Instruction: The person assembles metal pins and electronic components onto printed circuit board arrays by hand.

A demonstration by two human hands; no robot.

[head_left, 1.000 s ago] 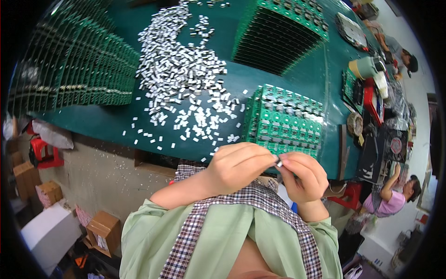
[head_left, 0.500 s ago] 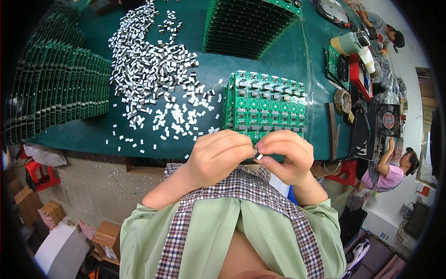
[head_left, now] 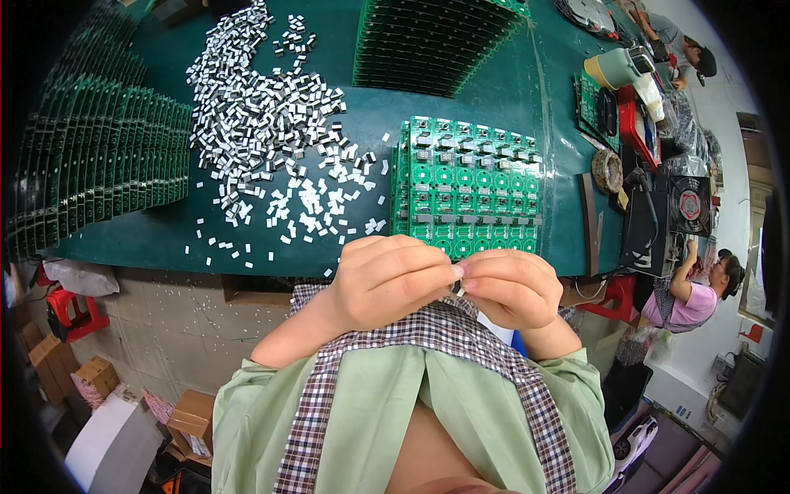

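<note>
I saw the two hands meet in front of the checked apron (head_left: 411, 333). The left hand (head_left: 391, 281) and the right hand (head_left: 517, 288) had their fingertips close together, and each grip was pinched narrow on one tiny part (head_left: 462, 291), white and dark. It sat right between them, so neither hand was nearer. Fingers hid most of it, and I couldn't tell which way its long side went. A stack of green circuit boards (head_left: 469, 187) lay on the tabletop (head_left: 378, 107), just past the fingers, away from the body. The heap of little parts (head_left: 263, 119) was off left, nearer the left hand.
</note>
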